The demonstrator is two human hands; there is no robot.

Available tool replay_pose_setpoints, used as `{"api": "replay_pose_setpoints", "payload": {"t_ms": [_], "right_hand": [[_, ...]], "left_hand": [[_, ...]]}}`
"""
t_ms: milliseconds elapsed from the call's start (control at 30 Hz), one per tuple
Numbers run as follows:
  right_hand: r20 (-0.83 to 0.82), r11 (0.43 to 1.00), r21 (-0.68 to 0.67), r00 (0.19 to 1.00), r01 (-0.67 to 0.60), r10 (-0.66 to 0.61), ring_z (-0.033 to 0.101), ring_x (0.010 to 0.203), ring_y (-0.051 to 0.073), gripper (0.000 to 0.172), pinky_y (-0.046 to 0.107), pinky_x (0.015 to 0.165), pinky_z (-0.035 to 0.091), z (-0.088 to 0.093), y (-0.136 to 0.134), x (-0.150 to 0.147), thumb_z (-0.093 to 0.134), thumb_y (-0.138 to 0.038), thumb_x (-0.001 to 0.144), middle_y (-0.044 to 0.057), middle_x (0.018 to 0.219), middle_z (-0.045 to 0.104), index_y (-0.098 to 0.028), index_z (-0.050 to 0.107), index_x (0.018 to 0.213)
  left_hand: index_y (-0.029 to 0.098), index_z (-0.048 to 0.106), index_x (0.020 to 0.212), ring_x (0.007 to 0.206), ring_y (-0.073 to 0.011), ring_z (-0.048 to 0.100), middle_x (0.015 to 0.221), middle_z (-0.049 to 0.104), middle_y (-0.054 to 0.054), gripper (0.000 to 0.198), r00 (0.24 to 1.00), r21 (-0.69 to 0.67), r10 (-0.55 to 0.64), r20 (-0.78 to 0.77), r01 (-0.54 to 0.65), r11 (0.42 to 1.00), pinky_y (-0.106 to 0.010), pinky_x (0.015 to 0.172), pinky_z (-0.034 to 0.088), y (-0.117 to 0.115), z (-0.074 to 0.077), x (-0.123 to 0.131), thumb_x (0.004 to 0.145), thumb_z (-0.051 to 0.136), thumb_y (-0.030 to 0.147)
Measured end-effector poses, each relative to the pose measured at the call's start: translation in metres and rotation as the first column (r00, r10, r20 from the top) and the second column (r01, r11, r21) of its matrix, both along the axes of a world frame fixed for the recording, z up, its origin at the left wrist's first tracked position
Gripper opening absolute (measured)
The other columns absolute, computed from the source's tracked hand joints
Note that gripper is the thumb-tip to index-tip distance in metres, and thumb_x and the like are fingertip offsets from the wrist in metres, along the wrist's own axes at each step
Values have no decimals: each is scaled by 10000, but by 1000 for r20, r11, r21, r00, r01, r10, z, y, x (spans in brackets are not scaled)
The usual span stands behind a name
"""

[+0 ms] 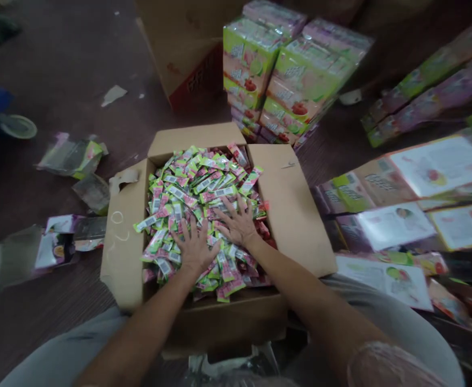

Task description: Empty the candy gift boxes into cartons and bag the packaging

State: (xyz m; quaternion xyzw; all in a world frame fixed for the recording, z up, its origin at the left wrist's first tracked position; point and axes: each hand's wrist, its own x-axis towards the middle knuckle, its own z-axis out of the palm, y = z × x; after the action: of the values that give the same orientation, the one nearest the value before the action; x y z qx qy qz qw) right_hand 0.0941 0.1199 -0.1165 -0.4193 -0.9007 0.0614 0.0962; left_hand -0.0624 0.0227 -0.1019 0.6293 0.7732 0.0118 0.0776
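Note:
An open cardboard box (296, 188) stands between my knees, its flaps folded outward. Small green and pink sachets (187, 196) fill it in a loose heap up to the rim. My left hand (194, 248) lies palm down on the sachets, fingers spread. Just to its right and a little farther off, my right hand (238, 223) also presses flat on the heap with its fingers apart. Neither hand grips anything. The sachets beneath both palms are hidden.
Behind the box stand stacked wrapped cartons (292, 75) and a larger cardboard box (179, 48). Flat printed cartons (397, 226) lie in piles on the right. Torn packaging (58, 242) is scattered over the dark floor (78, 70) on the left.

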Motion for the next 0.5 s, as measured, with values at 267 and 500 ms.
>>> {"api": "replay_pose_setpoints", "payload": {"t_ms": [267,500], "right_hand": [[119,996,-90,993,17,-6,10,1527,445,604,773,1135,36,35,17,-12,431,-640,989,24,1683,156,-390,397,1538],[201,932,-227,923,-283,329,50,1528,445,817,752,1160,78,43,-77,15,649,-634,879,86,1677,157,-314,350,1570]], "left_hand": [[196,237,1608,1547,-420,28,1674,174,-188,792,985,-91,27,169,-12,996,-747,1159,6,20,12,-7,946,504,539],[243,241,1602,1551,-380,43,1682,95,-173,797,933,-157,-314,179,342,927,-671,1203,48,-53,21,-30,935,565,535]]}}
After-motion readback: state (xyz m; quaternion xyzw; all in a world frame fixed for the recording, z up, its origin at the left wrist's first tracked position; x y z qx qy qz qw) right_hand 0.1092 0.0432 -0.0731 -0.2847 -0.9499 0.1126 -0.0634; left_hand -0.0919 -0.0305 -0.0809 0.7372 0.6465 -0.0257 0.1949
